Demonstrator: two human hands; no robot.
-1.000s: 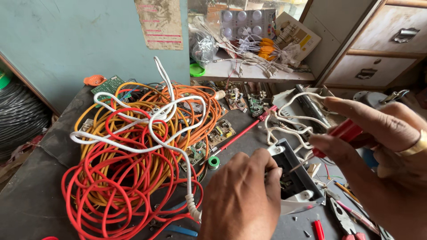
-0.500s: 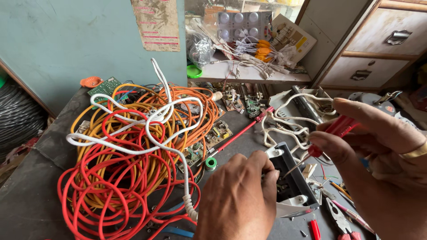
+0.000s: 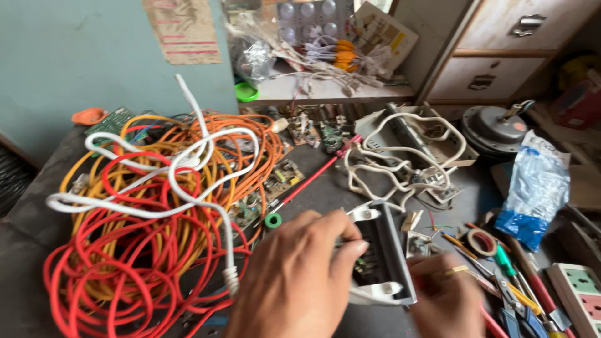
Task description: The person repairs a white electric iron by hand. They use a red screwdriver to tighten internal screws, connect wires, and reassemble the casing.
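Two hands clamp one boxy white plastic casing [image 3: 385, 263]: left hand [image 3: 294, 281]; right hand [image 3: 447, 297]; glossy looped wires [image 3: 144, 231] beside.

Cluttered bench, seen from above.

Cable coils [image 3: 156, 231] lie left; the open housing [image 3: 385, 263] sits front centre, between the left hand [image 3: 297, 281] and right hand [image 3: 447, 294]. Behind it lies a cord tangle [image 3: 400, 156]; tools [image 3: 513, 288] and a bag [image 3: 535, 194] lie right; a shelf [image 3: 325, 91] stands behind.
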